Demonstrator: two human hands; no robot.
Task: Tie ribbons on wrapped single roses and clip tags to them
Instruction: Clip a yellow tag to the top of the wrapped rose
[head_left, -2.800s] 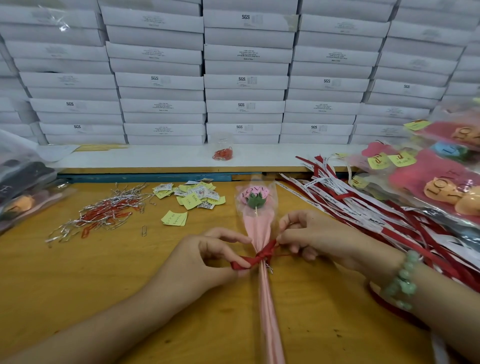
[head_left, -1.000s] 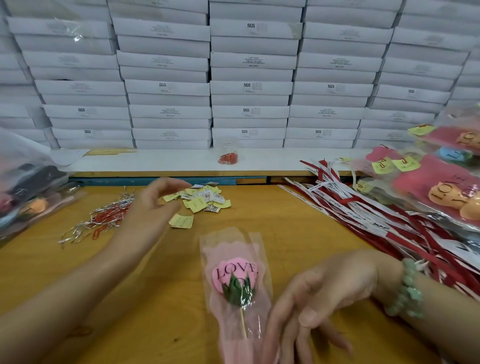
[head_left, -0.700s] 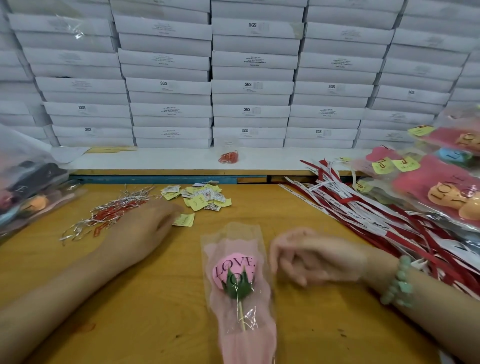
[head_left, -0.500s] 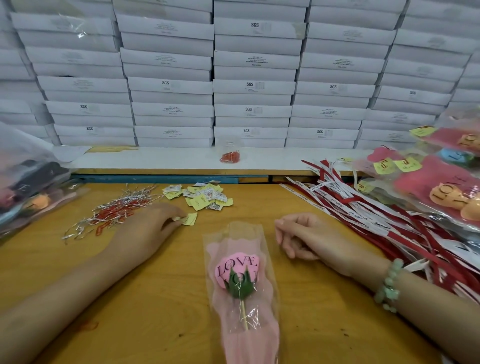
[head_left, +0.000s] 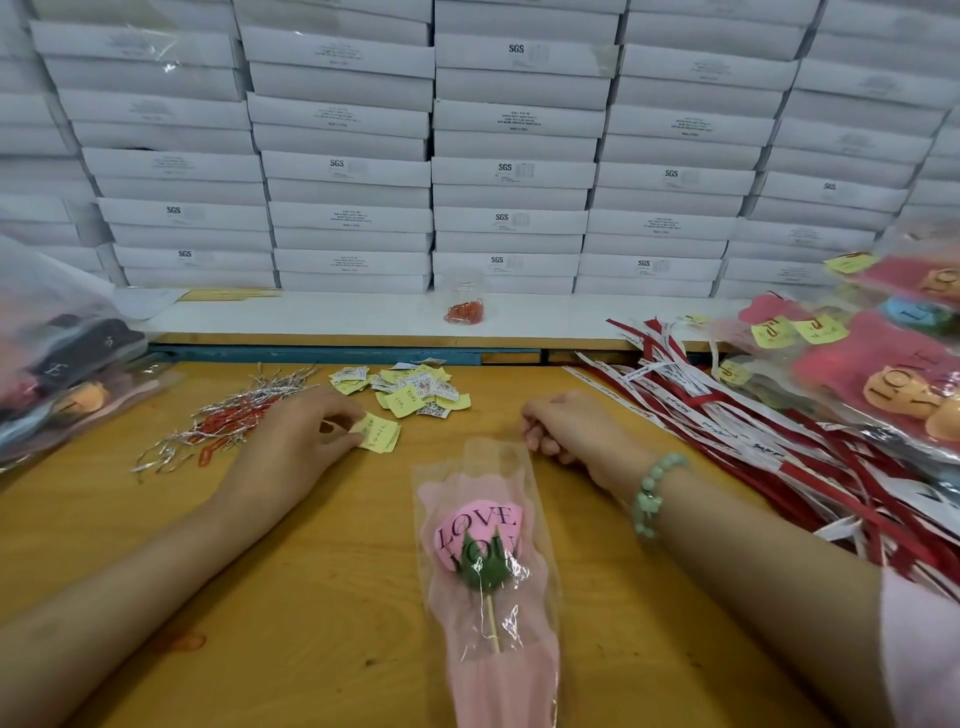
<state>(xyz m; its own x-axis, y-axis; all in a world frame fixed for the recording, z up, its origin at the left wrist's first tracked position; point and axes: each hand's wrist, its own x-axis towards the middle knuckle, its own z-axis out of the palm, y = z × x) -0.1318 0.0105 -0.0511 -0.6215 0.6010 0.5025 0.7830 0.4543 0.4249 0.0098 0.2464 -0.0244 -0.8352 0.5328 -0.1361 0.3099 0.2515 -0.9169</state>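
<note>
A wrapped pink rose (head_left: 480, 540) printed "LOVE YOU" lies lengthwise on the wooden table (head_left: 322, 613), flower end away from me, its lower stem out of frame. My left hand (head_left: 296, 441) lies on the table to its left, fingertips pinching a yellow tag (head_left: 382, 434). Behind it is a loose pile of yellow and white tags (head_left: 415, 389). My right hand (head_left: 566, 426) rests beside the rose's top, fingers curled in with nothing visible in them. A jade bead bracelet is on that wrist.
Red paper clips and silver twist ties (head_left: 228, 421) lie scattered at the left. Red and white ribbons (head_left: 737, 426) fan across the right, with finished bagged roses (head_left: 883, 364) behind them. A clear bag of items (head_left: 57, 353) is far left. Stacked white boxes (head_left: 509, 171) form the back wall.
The rose, tied with red ribbon earlier, was pulled toward me. My left hand reached to the tags and took hold of a yellow one. My right hand let go and settled curled on the table.
</note>
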